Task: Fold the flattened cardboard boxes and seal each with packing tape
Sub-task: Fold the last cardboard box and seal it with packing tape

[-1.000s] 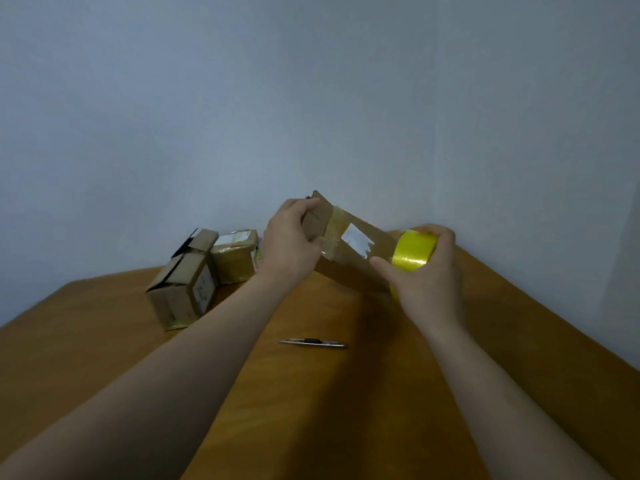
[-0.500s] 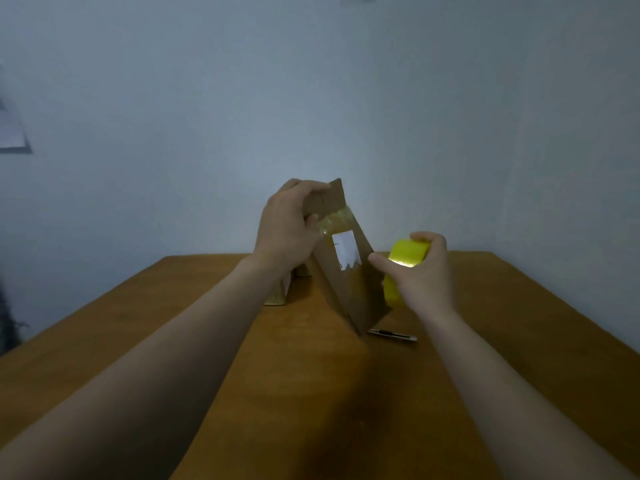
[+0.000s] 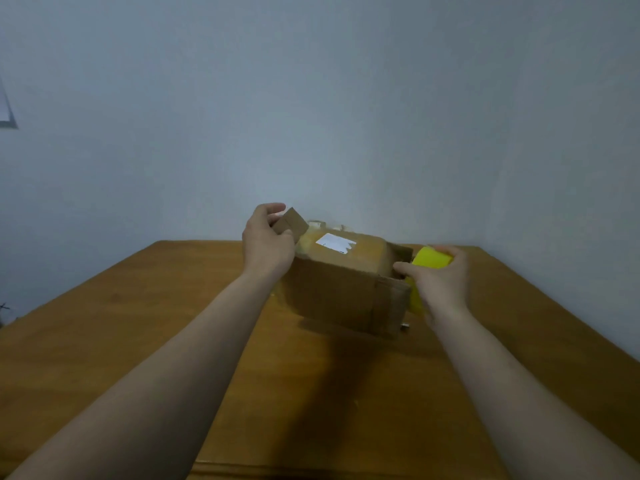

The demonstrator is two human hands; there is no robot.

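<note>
A brown cardboard box (image 3: 341, 292) with a white label on its taped top lies lengthwise over the wooden table (image 3: 138, 323), in the middle of the head view. My left hand (image 3: 265, 242) grips the box's left end, thumb and fingers curled round a raised flap. My right hand (image 3: 438, 282) holds a yellow roll of packing tape (image 3: 431, 261) against the box's right end, with its thumb pressing on the box corner.
A small metal tip of the utility knife (image 3: 404, 327) shows under the box's right end; the rest is hidden. Grey walls stand close behind the table. A paper hangs on the wall at far left (image 3: 5, 109).
The box has turned from standing steeply on end to lying nearly level. Both hands moved with it, and it now covers most of the knife. The view has swung.
</note>
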